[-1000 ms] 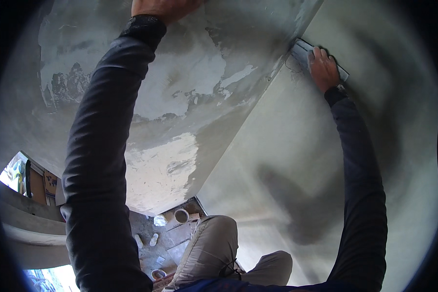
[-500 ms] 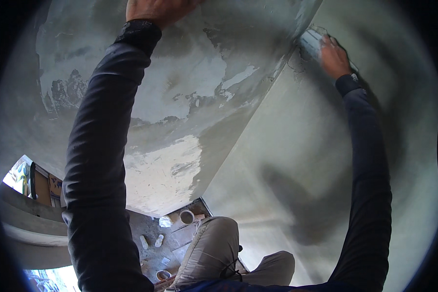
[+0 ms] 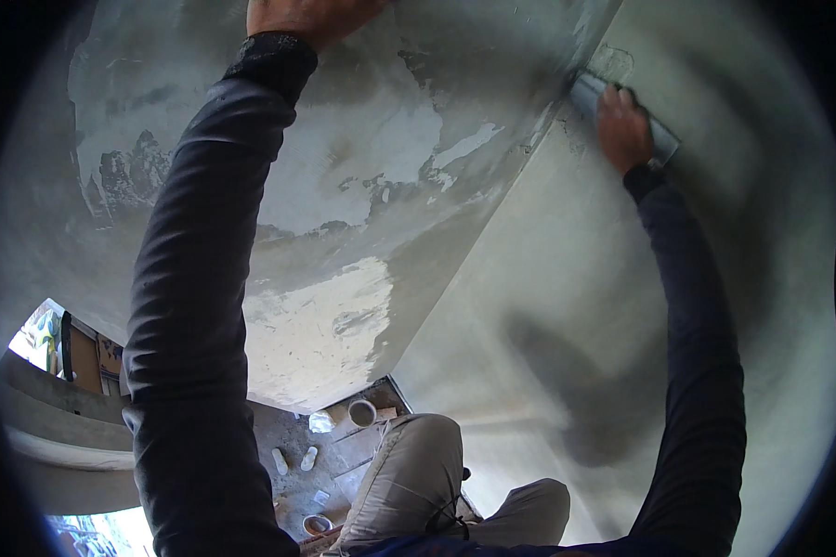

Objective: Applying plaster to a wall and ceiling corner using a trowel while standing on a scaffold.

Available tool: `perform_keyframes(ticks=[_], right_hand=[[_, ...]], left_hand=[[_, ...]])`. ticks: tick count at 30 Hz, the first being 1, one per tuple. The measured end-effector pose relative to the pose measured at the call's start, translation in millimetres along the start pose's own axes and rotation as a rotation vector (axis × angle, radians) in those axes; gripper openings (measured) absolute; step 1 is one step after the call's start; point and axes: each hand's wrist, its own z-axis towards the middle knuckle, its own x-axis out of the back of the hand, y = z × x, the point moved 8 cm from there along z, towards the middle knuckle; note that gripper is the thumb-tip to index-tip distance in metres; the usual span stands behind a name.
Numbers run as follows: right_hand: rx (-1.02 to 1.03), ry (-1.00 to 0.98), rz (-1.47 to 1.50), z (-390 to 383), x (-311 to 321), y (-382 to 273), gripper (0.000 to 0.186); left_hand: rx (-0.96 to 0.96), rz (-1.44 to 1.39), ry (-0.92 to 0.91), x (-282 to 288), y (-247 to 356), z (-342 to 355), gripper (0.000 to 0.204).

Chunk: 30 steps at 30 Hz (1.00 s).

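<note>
My right hand (image 3: 625, 128) grips a flat metal plastering trowel (image 3: 663, 139), its blade against the pale plastered wall (image 3: 529, 269) at the corner where it meets the patchy grey wall (image 3: 344, 167). A small rough, cracked patch shows just above the trowel. My left hand (image 3: 302, 19) is at the top edge of the view on the patchy wall; its fingers are cut off by the frame, so what they do is hidden.
Far below my legs (image 3: 409, 464), the floor (image 3: 283, 432) holds buckets (image 3: 361, 414), a pair of pale slippers (image 3: 309, 458) and a white bag (image 3: 321, 422). At lower left are curved ledges (image 3: 74, 455) and a bright opening (image 3: 39, 339).
My right hand and trowel moved up and right along the corner, then back down-left a little, ending slightly right of where they started. My left hand shifted only slightly.
</note>
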Motion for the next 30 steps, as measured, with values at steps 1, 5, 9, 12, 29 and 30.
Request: perform_keyframes(ticks=[1,5,9,12,29,30], right_hand=[[0.003,0.000,0.002,6.6,-0.6,10.3,0.011],[-0.031,-0.077,-0.092,45.9,7.9,53.7,0.019],[-0.109,-0.019,-0.061,65.3,16.2,98.4,0.022],[-0.062,-0.116,-0.058,60.8,4.7,98.8,0.022],[0.095,-0.240,0.196,-67.2,-16.9,-97.3,0.014],[0.090,-0.241,0.178,-65.8,-17.5,-97.8,0.014]], left_hand=[[-0.011,-0.005,0.012,-0.1,-1.1,0.3,0.072],[-0.018,-0.007,0.028,0.0,-2.6,-1.0,0.073],[-0.015,0.035,0.027,-0.3,-0.8,0.9,0.074],[-0.026,-0.020,0.013,-0.6,1.0,1.1,0.074],[-0.031,0.064,0.052,1.4,9.1,-0.7,0.073],[-0.032,0.066,0.054,1.2,7.9,-0.4,0.073]])
